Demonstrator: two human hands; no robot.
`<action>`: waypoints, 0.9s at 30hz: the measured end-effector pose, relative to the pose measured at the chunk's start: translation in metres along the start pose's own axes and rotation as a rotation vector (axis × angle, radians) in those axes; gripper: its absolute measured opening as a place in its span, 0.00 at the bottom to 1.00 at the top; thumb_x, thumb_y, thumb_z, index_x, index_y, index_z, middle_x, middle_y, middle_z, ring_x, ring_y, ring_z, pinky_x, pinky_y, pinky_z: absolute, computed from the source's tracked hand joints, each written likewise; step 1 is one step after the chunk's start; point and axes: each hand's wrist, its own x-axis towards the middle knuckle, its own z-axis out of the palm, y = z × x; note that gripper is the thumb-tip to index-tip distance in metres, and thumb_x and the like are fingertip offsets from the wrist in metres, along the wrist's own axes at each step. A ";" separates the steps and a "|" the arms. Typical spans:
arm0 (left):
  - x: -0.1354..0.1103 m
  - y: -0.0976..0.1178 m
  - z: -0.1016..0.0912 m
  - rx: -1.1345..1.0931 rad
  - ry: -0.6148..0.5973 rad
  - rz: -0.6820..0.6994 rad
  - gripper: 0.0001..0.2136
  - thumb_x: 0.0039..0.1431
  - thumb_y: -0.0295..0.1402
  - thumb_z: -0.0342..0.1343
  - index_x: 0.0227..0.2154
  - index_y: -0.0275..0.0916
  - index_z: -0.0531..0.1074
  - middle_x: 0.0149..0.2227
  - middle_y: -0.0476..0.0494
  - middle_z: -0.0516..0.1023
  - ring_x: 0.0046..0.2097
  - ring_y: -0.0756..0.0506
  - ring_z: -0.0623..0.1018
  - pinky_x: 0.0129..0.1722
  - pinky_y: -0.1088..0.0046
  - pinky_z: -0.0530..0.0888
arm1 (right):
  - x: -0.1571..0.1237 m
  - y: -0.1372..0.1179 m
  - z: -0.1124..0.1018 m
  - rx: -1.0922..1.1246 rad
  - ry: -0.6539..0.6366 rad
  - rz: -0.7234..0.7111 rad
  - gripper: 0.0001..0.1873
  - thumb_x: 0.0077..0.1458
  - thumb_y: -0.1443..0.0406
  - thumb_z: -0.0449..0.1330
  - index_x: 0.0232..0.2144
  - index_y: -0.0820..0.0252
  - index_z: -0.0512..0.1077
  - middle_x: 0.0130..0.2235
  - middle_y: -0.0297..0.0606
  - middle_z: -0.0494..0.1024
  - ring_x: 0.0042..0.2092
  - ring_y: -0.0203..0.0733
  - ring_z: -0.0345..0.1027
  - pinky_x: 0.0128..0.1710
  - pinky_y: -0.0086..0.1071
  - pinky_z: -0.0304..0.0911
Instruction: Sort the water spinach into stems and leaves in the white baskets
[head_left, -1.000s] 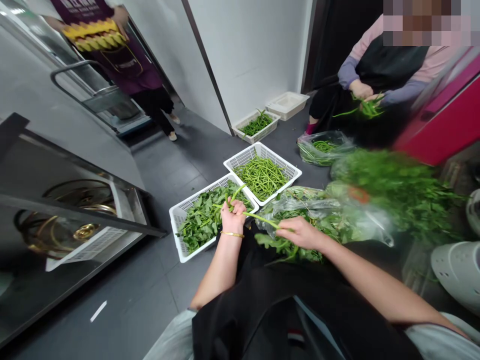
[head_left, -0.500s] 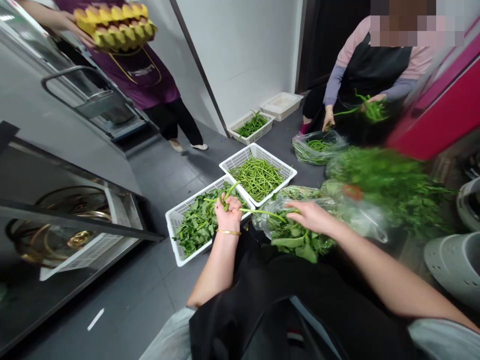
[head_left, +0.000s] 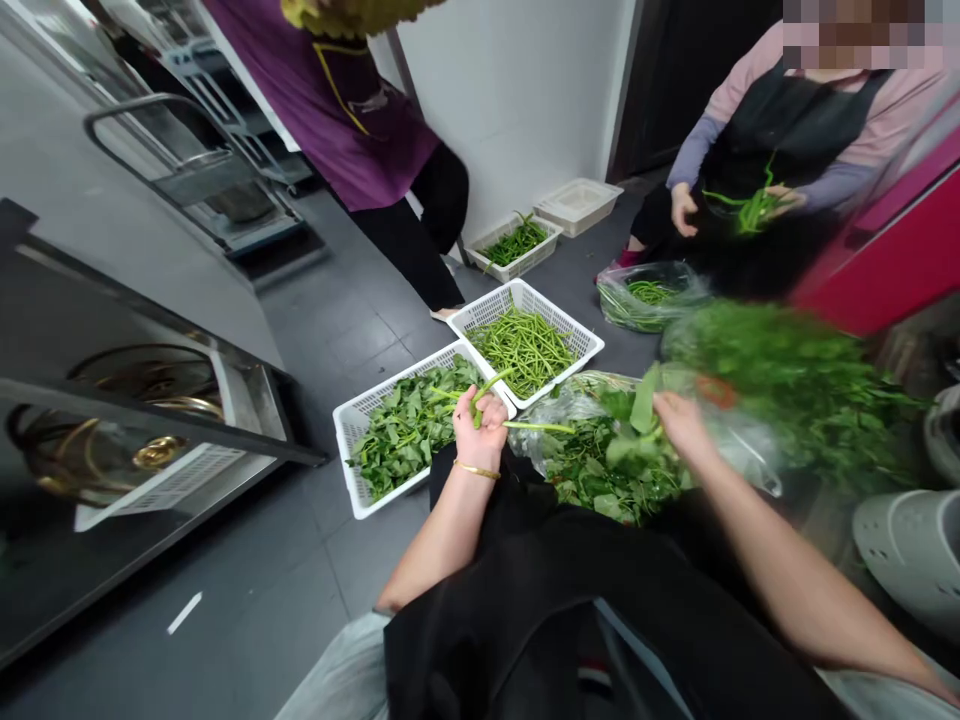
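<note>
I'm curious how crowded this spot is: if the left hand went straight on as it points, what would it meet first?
Probably the white basket of green beans, just beyond the left hand; depth is unclear, so the hand might pass above its rim.

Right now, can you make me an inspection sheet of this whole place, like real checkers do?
Surface: dark gray tiled floor
Job's things: leafy greens in a white basket; thin green pieces in a second basket; leafy pile
Clutter: white strip
Grips: left grip closed around green stems; right grip at a broad leaf
Cables: nothing seen
Surroundings: person in black apron, person in purple, metal cart
</note>
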 end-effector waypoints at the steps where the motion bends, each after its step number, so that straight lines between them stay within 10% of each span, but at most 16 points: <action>1: 0.001 0.004 0.000 -0.008 -0.009 0.006 0.18 0.64 0.32 0.39 0.17 0.40 0.48 0.15 0.57 0.49 0.13 0.57 0.50 0.11 0.82 0.51 | -0.001 0.000 -0.004 -0.037 -0.081 -0.032 0.21 0.50 0.50 0.56 0.17 0.59 0.65 0.17 0.32 0.65 0.22 0.35 0.56 0.24 0.30 0.52; 9: -0.014 0.001 0.001 -0.022 -0.068 -0.021 0.17 0.65 0.31 0.40 0.18 0.38 0.53 0.16 0.57 0.50 0.14 0.58 0.50 0.12 0.84 0.53 | -0.030 -0.078 0.045 0.055 -0.698 -0.381 0.15 0.53 0.56 0.57 0.37 0.60 0.73 0.28 0.33 0.73 0.28 0.36 0.63 0.31 0.30 0.59; 13: -0.009 0.009 -0.009 0.025 -0.019 0.002 0.19 0.66 0.31 0.36 0.17 0.39 0.52 0.16 0.57 0.48 0.13 0.58 0.48 0.11 0.82 0.51 | -0.042 -0.092 0.060 0.226 -0.910 -0.411 0.20 0.56 0.54 0.52 0.21 0.61 0.71 0.23 0.34 0.72 0.27 0.37 0.65 0.30 0.30 0.61; 19: -0.016 0.107 -0.056 -0.062 0.024 0.363 0.20 0.66 0.29 0.32 0.17 0.40 0.50 0.15 0.57 0.49 0.13 0.58 0.52 0.12 0.83 0.53 | 0.003 -0.095 0.050 0.069 -0.641 -0.426 0.16 0.54 0.55 0.55 0.22 0.57 0.73 0.26 0.35 0.76 0.30 0.40 0.69 0.32 0.31 0.63; 27: -0.091 0.213 -0.132 -0.143 -0.062 0.733 0.14 0.59 0.33 0.48 0.20 0.40 0.52 0.14 0.59 0.53 0.12 0.57 0.52 0.11 0.81 0.51 | 0.051 -0.176 0.179 -0.092 -0.818 -0.661 0.13 0.55 0.60 0.54 0.26 0.61 0.75 0.29 0.35 0.78 0.30 0.38 0.69 0.34 0.31 0.62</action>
